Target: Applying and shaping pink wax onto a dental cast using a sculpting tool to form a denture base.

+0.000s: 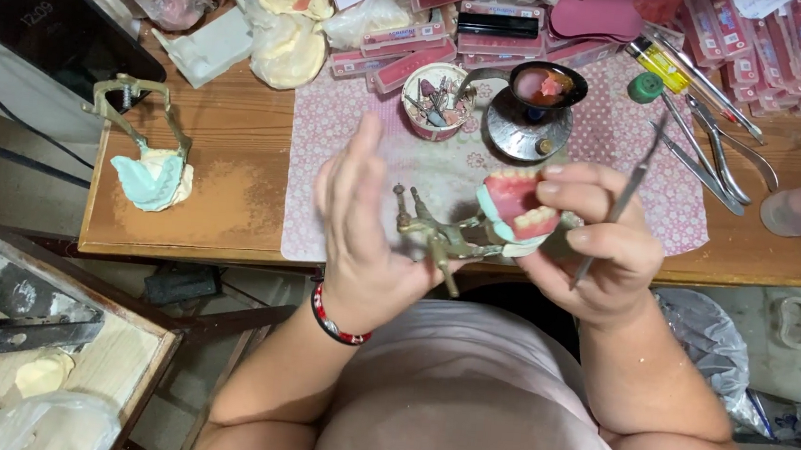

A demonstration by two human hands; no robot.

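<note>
Nearest the camera, the person's pink-clad front fills the lower middle, both forearms rising from it. The wooden table (235, 145) spans the far side, with a patterned pink mat (331, 143) spread over its middle as a work surface.

The left hand (363, 222) stands edge-on, fingers straight and spread open, and its palm looks to be propping the brass articulator frame (438, 233). The right hand (595, 240) has its fingers curled shut around the denture model (519, 211), pink gums and pale teeth turned up toward the face for a clear look, while a thin metal tool (616, 209) is pinched in the same hand, ready at the teeth. The model sits just above the table's near edge, at centre.

Far of the hands, a small round cup (434, 99) holds burs and bits, and a dark ladle (545, 82) on a metal stand holds pink wax. At the left, a second articulator (145, 148) carries a pale teal cast.
</note>
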